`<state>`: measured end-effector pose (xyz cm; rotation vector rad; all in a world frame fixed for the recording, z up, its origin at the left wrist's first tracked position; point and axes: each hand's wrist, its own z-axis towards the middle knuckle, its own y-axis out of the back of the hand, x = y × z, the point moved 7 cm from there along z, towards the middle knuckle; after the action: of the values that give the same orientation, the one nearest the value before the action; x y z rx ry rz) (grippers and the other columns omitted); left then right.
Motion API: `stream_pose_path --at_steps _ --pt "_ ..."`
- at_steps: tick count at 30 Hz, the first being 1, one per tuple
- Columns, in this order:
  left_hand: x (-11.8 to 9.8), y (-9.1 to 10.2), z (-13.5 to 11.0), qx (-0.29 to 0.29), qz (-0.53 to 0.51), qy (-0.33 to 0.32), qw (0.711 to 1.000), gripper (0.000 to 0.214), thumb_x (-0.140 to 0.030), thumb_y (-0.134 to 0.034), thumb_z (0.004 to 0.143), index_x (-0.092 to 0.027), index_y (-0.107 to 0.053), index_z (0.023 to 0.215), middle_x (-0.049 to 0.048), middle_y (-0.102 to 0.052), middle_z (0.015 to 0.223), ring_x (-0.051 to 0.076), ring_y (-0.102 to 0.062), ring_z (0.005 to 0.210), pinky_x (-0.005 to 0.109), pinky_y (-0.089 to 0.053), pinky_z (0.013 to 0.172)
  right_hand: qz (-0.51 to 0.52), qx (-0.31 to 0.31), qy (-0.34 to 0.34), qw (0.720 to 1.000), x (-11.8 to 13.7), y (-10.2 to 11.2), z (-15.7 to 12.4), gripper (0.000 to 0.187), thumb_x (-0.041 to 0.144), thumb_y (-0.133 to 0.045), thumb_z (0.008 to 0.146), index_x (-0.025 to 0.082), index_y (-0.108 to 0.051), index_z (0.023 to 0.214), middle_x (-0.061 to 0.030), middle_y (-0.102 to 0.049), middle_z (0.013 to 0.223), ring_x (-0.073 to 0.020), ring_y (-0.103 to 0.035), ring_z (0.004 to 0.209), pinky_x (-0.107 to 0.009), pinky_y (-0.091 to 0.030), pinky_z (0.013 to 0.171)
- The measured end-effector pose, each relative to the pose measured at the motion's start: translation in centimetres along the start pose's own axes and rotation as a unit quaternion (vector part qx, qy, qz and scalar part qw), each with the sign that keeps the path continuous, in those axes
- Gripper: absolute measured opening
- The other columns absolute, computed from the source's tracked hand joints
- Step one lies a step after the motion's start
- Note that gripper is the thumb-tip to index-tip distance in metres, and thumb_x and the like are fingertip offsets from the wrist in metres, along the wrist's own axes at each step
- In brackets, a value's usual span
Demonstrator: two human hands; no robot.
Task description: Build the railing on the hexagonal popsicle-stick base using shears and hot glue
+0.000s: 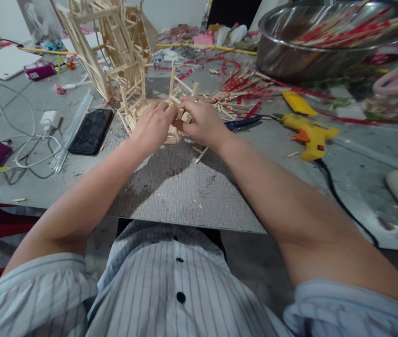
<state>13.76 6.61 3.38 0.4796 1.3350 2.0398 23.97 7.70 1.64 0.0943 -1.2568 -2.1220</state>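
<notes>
A small frame of pale wooden sticks [128, 114] sits on the table close in front of me, with short posts standing up from its rim. My left hand [155, 120] rests over its near side, fingers bent and closed against the sticks. From the right, my right hand [202, 120] meets it, thumb and forefinger pinched at the frame's near right edge. The fingertips nearly touch and hide part of the joint between them. Just behind stands a taller wooden stick structure [114, 51]. A yellow glue gun [313, 135] lies to the right, apart from both hands.
Blue-handled pliers [244, 122] lie beside my right wrist. Red-wrapped sticks [244, 89] are scattered behind them, near a large metal basin [290, 61]. On the left are a black phone [91, 132], a white charger [49, 120] and its looped cable. The table edge [184, 224] runs along my waist.
</notes>
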Motion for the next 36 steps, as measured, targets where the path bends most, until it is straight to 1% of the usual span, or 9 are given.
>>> stream_pose_path --at_steps 2,4,6,10,15,21,26,30,36 --pt "0.20 -0.10 -0.13 -0.017 -0.019 -0.025 0.999 0.025 -0.009 -0.038 0.092 -0.020 -0.061 0.094 0.0089 -0.066 0.098 0.023 -0.059 0.101 0.035 -0.044 0.090 -0.003 -0.001 -0.002 1.000 -0.18 -0.03 -0.10 0.023 0.047 -0.052 0.093 0.025 -0.061 0.096 -0.0092 -0.067 0.109 -0.0282 -0.058 0.113 -0.045 -0.046 0.096" --pt "0.30 -0.17 -0.21 -0.022 -0.028 -0.041 0.998 0.024 -0.010 -0.039 0.092 -0.021 -0.061 0.094 0.0083 -0.065 0.097 0.023 -0.058 0.102 0.035 -0.044 0.091 -0.002 0.001 -0.001 1.000 -0.39 -0.11 -0.19 0.024 0.049 -0.053 0.093 0.026 -0.059 0.100 -0.0089 -0.066 0.112 -0.0279 -0.058 0.113 -0.045 -0.046 0.096" --pt "0.35 -0.19 -0.23 -0.013 -0.025 -0.039 0.999 0.022 -0.011 -0.041 0.092 -0.021 -0.061 0.095 0.0090 -0.065 0.098 0.023 -0.058 0.103 0.035 -0.044 0.092 0.007 -0.002 0.006 1.000 -0.55 -0.09 -0.30 0.026 0.050 -0.056 0.091 0.027 -0.058 0.104 -0.0090 -0.065 0.115 -0.0279 -0.058 0.113 -0.045 -0.047 0.097" --pt "0.20 0.08 -0.15 0.009 0.001 -0.013 1.000 0.021 -0.015 -0.042 0.093 -0.019 -0.063 0.095 0.0115 -0.065 0.100 0.025 -0.059 0.105 0.037 -0.045 0.090 0.032 -0.022 0.025 0.999 -0.70 0.31 -0.52 0.036 0.051 -0.063 0.086 0.026 -0.055 0.111 -0.0097 -0.063 0.120 -0.0294 -0.057 0.115 -0.049 -0.046 0.100" --pt "0.18 0.13 0.08 0.014 0.012 -0.006 1.000 0.023 -0.019 -0.042 0.094 -0.019 -0.064 0.090 0.0103 -0.067 0.092 0.024 -0.061 0.099 0.035 -0.046 0.086 0.044 -0.003 0.044 0.998 -0.46 0.29 -0.65 0.029 0.046 -0.062 0.088 0.025 -0.058 0.108 -0.0083 -0.065 0.115 -0.0303 -0.059 0.115 -0.052 -0.046 0.101" --pt "0.68 -0.11 0.28 0.012 0.011 0.001 1.000 0.020 -0.020 -0.045 0.093 -0.020 -0.065 0.088 0.0066 -0.068 0.088 0.021 -0.063 0.094 0.031 -0.046 0.081 0.048 0.001 0.024 0.999 -0.55 0.36 -0.71 0.030 0.047 -0.063 0.087 0.027 -0.060 0.110 -0.0078 -0.067 0.114 -0.0310 -0.060 0.116 -0.053 -0.046 0.102" --pt "0.46 0.24 0.34 0.044 0.020 0.016 0.999 0.022 -0.021 -0.044 0.093 -0.019 -0.066 0.089 0.0083 -0.069 0.089 0.021 -0.063 0.093 0.030 -0.047 0.079 0.040 0.001 0.017 0.999 -0.63 0.47 -0.71 0.031 0.048 -0.065 0.085 0.029 -0.061 0.109 -0.0063 -0.068 0.111 -0.0309 -0.062 0.113 -0.052 -0.049 0.098" --pt "0.16 0.52 0.34 0.073 0.035 0.017 0.997 0.024 -0.021 -0.044 0.094 -0.015 -0.067 0.095 0.0109 -0.070 0.092 0.024 -0.065 0.095 0.032 -0.047 0.080 0.030 0.007 0.013 0.999 -0.60 0.48 -0.69 0.028 0.044 -0.065 0.086 0.028 -0.062 0.109 -0.0064 -0.068 0.111 -0.0318 -0.061 0.114 -0.054 -0.049 0.099" --pt "0.24 0.53 0.40 0.071 0.020 0.010 0.997 0.026 -0.022 -0.044 0.094 -0.016 -0.069 0.095 0.0097 -0.070 0.090 0.023 -0.065 0.094 0.032 -0.047 0.081 0.022 0.018 0.007 1.000 -0.51 0.51 -0.72 0.027 0.040 -0.066 0.085 0.028 -0.062 0.109 -0.0065 -0.067 0.115 -0.0333 -0.059 0.118 -0.057 -0.045 0.103"
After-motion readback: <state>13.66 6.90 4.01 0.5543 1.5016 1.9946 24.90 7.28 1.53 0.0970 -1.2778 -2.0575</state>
